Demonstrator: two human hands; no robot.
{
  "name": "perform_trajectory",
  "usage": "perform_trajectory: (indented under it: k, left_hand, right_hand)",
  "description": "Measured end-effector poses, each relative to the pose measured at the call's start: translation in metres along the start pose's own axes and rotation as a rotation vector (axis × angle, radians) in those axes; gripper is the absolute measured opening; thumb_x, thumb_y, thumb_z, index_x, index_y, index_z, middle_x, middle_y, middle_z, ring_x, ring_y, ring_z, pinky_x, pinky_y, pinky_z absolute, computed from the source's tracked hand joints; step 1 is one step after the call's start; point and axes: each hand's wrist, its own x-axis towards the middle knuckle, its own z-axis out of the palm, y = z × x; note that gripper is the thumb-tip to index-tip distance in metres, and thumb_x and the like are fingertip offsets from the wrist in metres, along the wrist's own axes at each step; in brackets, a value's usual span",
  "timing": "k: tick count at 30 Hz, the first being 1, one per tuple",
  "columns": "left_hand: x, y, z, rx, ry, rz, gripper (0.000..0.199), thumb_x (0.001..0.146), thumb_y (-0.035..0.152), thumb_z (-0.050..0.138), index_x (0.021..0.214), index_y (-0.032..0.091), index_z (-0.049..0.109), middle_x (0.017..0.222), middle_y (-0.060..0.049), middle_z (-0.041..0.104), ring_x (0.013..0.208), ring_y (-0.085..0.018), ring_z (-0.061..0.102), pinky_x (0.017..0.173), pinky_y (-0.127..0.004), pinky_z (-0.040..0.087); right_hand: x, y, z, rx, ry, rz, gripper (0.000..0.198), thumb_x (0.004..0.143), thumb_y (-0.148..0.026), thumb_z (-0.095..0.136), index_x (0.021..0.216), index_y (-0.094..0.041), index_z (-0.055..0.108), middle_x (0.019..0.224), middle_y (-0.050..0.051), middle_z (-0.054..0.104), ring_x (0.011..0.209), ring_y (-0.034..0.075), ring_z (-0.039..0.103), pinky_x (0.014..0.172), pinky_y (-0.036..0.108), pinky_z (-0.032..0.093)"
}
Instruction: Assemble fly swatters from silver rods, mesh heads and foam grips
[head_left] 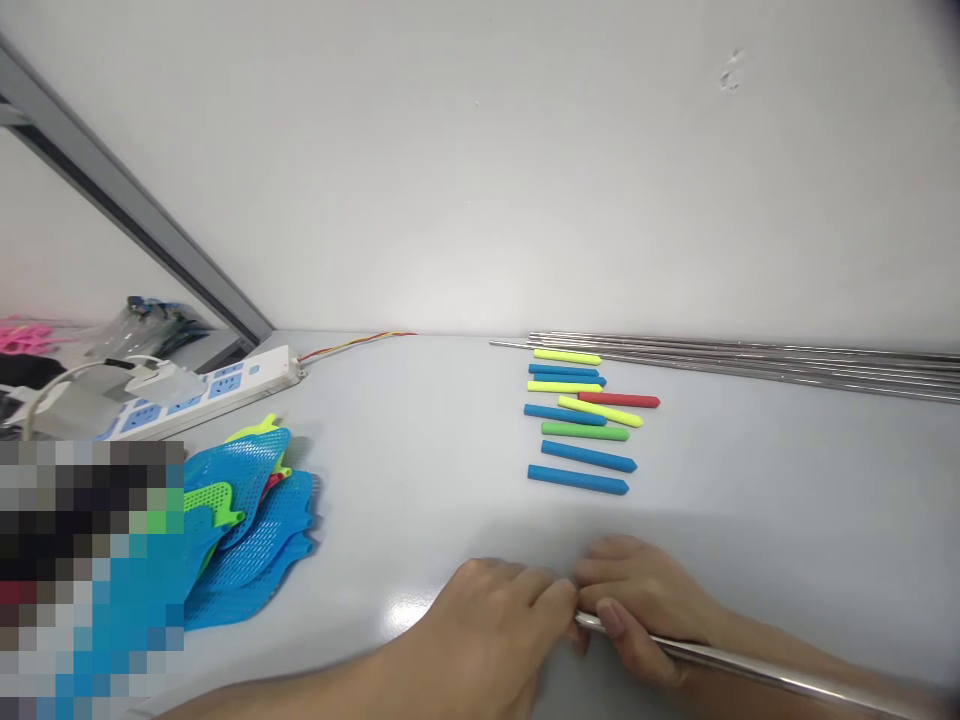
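I have the rod (757, 665) low over the near side of the bench (412, 430), where it slants from between my hands down to the right, along my right forearm and out of view. My right hand (652, 590) grasps it close to its left end, thumb along the near side and fingers behind. My left hand (506, 620) is clenched, knuckles up, and the rod's end disappears among its fingers; whether anything else sits inside that fist I cannot tell. The two hands are just beside each other, with only a short bit of rod showing between them. Beyond them, well within the bench, ten tubes (589, 456) lie in a rough column: five blue, three yellow, one green and one red, most pointing their tapered tips right. Behind the tubes, by the wall (480, 180), a bundle of thinner-looking rods (645, 349) runs off to the right. Well to the left of my left hand, mesh heads (259, 545) in blue, green and yellow overlap in a pile, and past them a power strip (274, 365) trails its wires (360, 342) toward the wall.
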Motion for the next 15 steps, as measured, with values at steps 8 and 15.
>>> perform_trajectory:
  k: [8,15]
  left_hand:
    - [-0.003,0.001,0.004,-0.015,0.071,-0.001,0.03,0.064,0.006,0.042,0.087,0.024,0.041,0.083,0.003,0.059,0.068,-0.016,0.056,0.058,-0.027,0.039]
    - [-0.004,-0.004,0.0,-0.013,0.187,-0.073,0.011,0.081,0.014,0.036,0.073,0.021,0.038,0.068,0.003,0.054,0.057,-0.013,0.05,0.053,-0.024,0.036]
  right_hand:
    - [-0.002,0.003,-0.001,0.053,-0.009,-0.004,0.066,0.091,-0.039,-0.002,0.061,-0.019,0.053,0.057,0.002,0.056,0.052,0.012,0.043,0.058,0.028,0.034]
    - [-0.003,-0.009,-0.019,0.224,-0.01,0.2,0.047,0.091,-0.041,0.024,0.063,-0.017,0.053,0.055,0.0,0.049,0.053,0.011,0.043,0.054,0.023,0.034]
